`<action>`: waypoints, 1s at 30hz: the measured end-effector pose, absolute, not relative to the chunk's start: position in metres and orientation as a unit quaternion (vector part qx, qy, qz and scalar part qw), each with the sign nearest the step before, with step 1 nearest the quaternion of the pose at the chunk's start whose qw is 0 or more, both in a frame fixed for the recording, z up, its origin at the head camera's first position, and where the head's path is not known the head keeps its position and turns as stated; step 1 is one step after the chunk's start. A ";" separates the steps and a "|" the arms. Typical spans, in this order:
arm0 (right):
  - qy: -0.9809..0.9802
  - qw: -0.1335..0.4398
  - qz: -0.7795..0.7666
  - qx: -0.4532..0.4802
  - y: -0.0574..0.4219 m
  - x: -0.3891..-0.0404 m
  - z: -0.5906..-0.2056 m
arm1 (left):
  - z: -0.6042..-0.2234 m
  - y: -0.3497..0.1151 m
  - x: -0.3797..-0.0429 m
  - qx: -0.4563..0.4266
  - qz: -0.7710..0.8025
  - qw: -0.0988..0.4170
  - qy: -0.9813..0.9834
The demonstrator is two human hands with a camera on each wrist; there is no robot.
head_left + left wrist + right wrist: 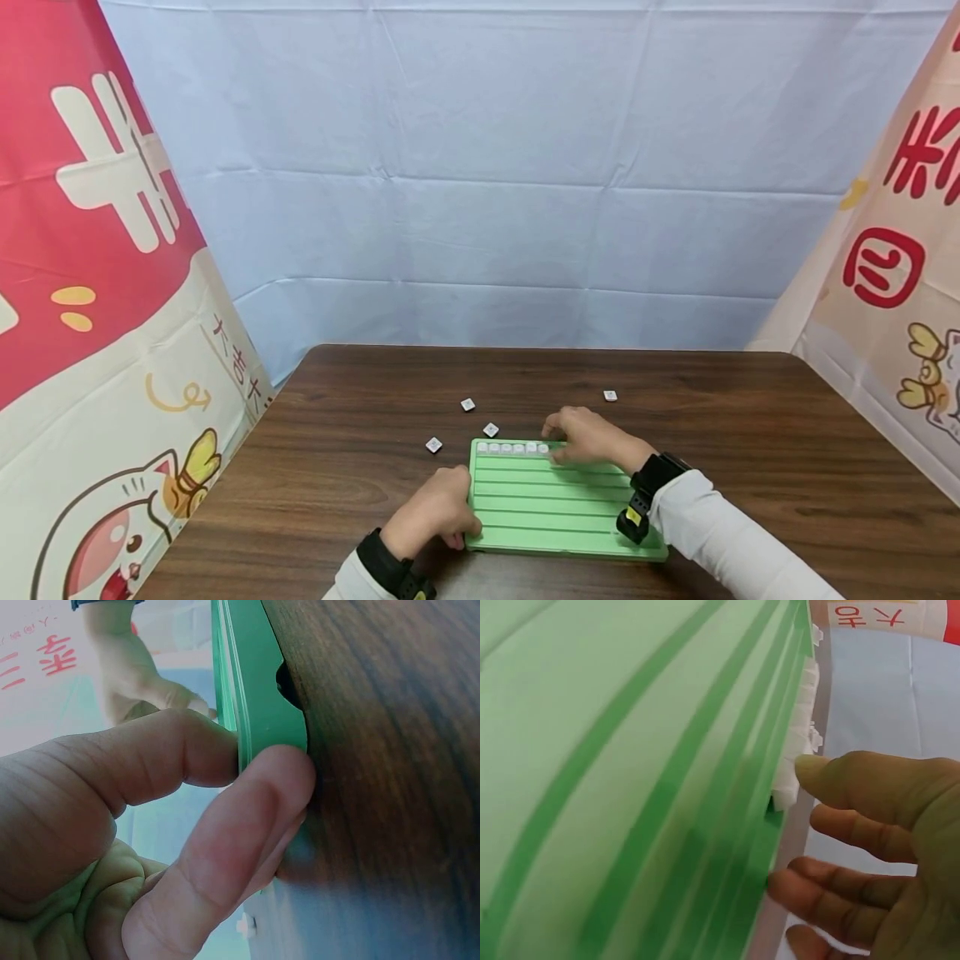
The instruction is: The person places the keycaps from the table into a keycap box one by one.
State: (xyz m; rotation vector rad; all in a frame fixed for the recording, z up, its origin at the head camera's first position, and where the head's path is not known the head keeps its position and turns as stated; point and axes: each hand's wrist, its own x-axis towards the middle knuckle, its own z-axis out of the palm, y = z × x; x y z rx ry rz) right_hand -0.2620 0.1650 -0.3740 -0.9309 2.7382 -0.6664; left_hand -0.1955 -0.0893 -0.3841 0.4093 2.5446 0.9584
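Note:
A light green board [551,504] with raised horizontal ridges lies on the table, and several small white keycap-like pieces [512,448] stand side by side in its far row, from the left end. My left hand [438,510] grips the board's near left edge, thumb and fingertips pinching its rim [259,682] in the left wrist view. Over the far edge, my right hand [592,437] touches the last white piece [785,787] of the row with its thumb. Its other fingers are spread loosely past the board's edge.
Loose white pieces lie on the dark wooden table [337,467] beyond the board: one at left [433,446], two nearer the middle [468,405], and one at far right [610,396]. A pale blue cloth [480,233] hangs behind, with printed cloths at both sides.

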 end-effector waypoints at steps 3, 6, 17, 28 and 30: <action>0.922 0.093 -0.208 -0.314 0.167 -0.259 -0.369 | -0.384 -0.089 -0.196 0.144 0.339 0.197 0.908; 0.922 0.102 -0.204 -0.315 0.169 -0.258 -0.365 | -0.385 -0.089 -0.196 0.145 0.338 0.197 0.909; 0.919 0.113 -0.212 -0.313 0.175 -0.258 -0.365 | -0.385 -0.089 -0.195 0.150 0.342 0.183 0.909; 0.922 0.100 -0.213 -0.307 0.188 -0.270 -0.369 | -0.385 -0.089 -0.196 0.146 0.342 0.197 0.907; 0.923 0.094 -0.215 -0.305 0.192 -0.274 -0.370 | -0.385 -0.089 -0.196 0.147 0.341 0.196 0.908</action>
